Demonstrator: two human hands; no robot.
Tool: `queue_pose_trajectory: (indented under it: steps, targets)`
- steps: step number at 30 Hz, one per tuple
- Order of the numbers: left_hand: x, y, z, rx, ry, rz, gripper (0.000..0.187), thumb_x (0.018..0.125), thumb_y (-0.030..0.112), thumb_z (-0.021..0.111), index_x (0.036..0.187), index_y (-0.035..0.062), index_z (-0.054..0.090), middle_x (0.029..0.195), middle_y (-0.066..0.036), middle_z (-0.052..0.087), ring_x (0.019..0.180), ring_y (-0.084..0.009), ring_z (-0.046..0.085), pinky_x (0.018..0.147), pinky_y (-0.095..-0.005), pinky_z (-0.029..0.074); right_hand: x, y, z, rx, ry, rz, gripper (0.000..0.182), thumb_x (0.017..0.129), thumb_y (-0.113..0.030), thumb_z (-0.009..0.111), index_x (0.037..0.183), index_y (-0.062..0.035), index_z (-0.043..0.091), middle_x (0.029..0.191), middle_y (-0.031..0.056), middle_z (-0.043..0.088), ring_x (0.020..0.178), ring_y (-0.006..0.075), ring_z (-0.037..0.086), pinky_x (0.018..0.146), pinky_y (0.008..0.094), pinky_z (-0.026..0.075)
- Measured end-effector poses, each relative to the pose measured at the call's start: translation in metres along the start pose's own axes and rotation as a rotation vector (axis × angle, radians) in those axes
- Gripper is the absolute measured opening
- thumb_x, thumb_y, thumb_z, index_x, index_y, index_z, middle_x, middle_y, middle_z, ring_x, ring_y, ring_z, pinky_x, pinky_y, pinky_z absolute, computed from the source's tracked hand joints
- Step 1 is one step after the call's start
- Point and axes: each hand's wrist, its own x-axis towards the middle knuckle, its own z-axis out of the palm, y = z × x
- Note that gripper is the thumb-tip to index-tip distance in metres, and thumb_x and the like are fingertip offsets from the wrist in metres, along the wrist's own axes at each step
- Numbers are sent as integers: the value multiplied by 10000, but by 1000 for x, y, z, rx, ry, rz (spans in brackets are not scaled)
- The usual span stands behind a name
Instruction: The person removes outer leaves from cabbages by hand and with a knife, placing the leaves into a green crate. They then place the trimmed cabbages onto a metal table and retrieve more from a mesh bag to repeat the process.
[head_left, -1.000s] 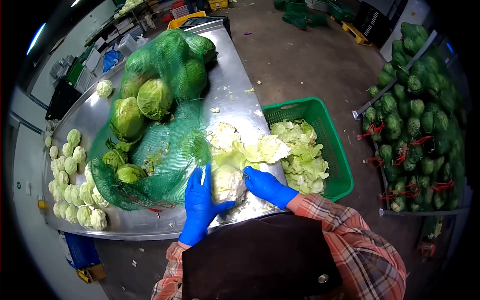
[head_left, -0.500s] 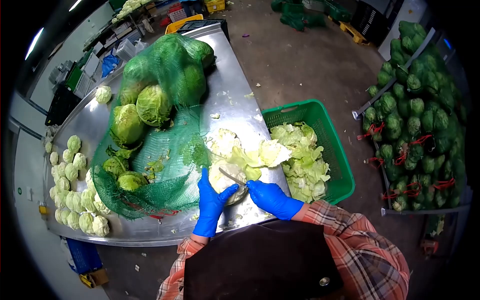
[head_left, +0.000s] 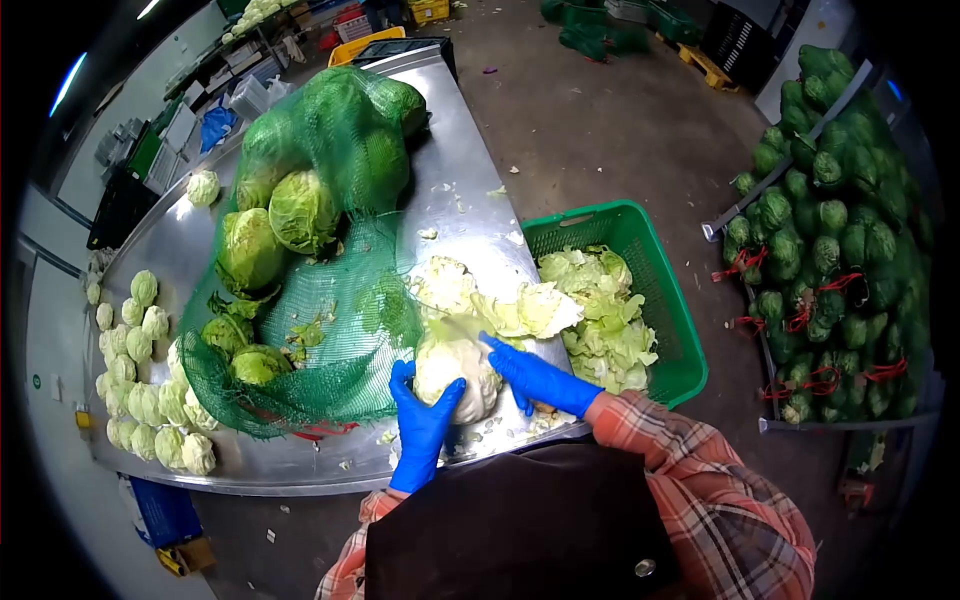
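Observation:
A pale cabbage (head_left: pixel 455 380) rests near the front edge of the steel table, its outer leaves partly off. My left hand (head_left: pixel 422 415), in a blue glove, grips its left side with the thumb across the front. On the far right side of the cabbage is my right hand (head_left: pixel 540 378), also gloved in blue, closed round a knife (head_left: pixel 462 326) whose blade is smeared by motion. Loose cabbage leaves (head_left: pixel 525 310) lie just beyond, reaching over the table edge. Left of them, a green net bag (head_left: pixel 350 290) spreads out with whole green cabbages (head_left: pixel 305 212) in and on it.
A green crate (head_left: pixel 680 340) of leaves stands against the table's right side. Several trimmed cabbages (head_left: pixel 145 400) sit on the steel table (head_left: pixel 460 200) at the left. Netted cabbages (head_left: pixel 830 250) are stacked on a rack at the right. Crates and a person's legs show far back.
The knife, clearly visible before in front of the cabbage, has swept toward its far side and blurred. My right hand has moved slightly up and left; more of the pale cabbage shows.

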Motion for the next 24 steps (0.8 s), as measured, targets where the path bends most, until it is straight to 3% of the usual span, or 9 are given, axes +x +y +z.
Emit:
queue_pose_trajectory:
  steps: [2, 5, 8, 10, 14, 17, 20, 21, 24]
  targets:
    - [-1, 8, 6, 113, 16, -105, 935, 721, 199, 841, 1393, -13, 226, 1267, -189, 436, 1172, -267, 477, 1016, -368, 400, 6, 10, 8, -32, 30, -5, 712, 976, -562, 365, 1529, -177, 138, 700, 119, 566, 450, 137, 512, 470, 284, 490]
    - [2, 23, 9, -24, 5, -17, 965, 759, 226, 812, 1446, -34, 186, 1338, -211, 417, 1221, -282, 455, 1040, -367, 379, 9, 13, 10, -108, 44, -59, 682, 989, -536, 344, 1530, -180, 130, 696, 141, 578, 451, 164, 538, 493, 313, 497]
    - [13, -12, -4, 12, -110, -57, 940, 790, 252, 782, 1462, -50, 199, 1400, -221, 387, 1269, -285, 426, 1065, -368, 354, 20, 30, 12, -230, 115, -150, 664, 995, -514, 336, 1524, -155, 156, 761, 179, 623, 478, 201, 570, 518, 338, 505]
    - [14, -12, -2, 13, -76, -45, 849, 809, 256, 765, 1426, -67, 279, 1404, -213, 395, 1283, -275, 417, 1076, -365, 341, 40, 46, 8, -341, 199, -326, 651, 996, -507, 335, 1509, -129, 203, 837, 198, 651, 505, 235, 591, 558, 359, 514]
    - [16, -17, 1, -12, -43, -50, 811, 829, 248, 749, 1418, -69, 290, 1380, -214, 410, 1272, -275, 422, 1070, -362, 344, 40, 26, 6, -382, 235, -208, 587, 996, -490, 342, 1384, -54, 400, 926, 220, 669, 578, 287, 637, 644, 385, 535]
    - [19, -13, 6, -75, -12, -106, 842, 798, 266, 779, 1409, -67, 304, 1376, -223, 402, 1271, -284, 414, 1058, -382, 350, 73, 60, 7, -654, 493, -610, 529, 996, -480, 351, 1243, -33, 489, 861, 205, 660, 580, 270, 643, 526, 359, 531]
    - [-10, -5, 18, 440, -5, 265, 912, 738, 281, 826, 1402, -68, 308, 1375, -226, 401, 1269, -297, 413, 1055, -399, 350, 54, 4, -15, -272, 133, 249, 473, 995, -453, 373, 1122, -21, 518, 776, 180, 633, 585, 260, 648, 432, 347, 504]
    - [-9, -8, 17, 331, 26, 224, 962, 687, 275, 858, 1402, -61, 309, 1377, -228, 400, 1279, -303, 405, 1067, -413, 340, 49, 6, -13, -224, 163, 146, 457, 988, -444, 403, 1133, -23, 508, 816, 155, 630, 524, 218, 604, 398, 336, 477]
    - [-1, -13, -8, -193, -54, -78, 829, 785, 207, 778, 1429, -5, 300, 1387, -193, 402, 1285, -276, 398, 1084, -387, 325, 25, 14, -4, 35, 143, 51, 473, 981, -451, 421, 1197, -37, 497, 883, 124, 625, 462, 174, 535, 379, 295, 447]
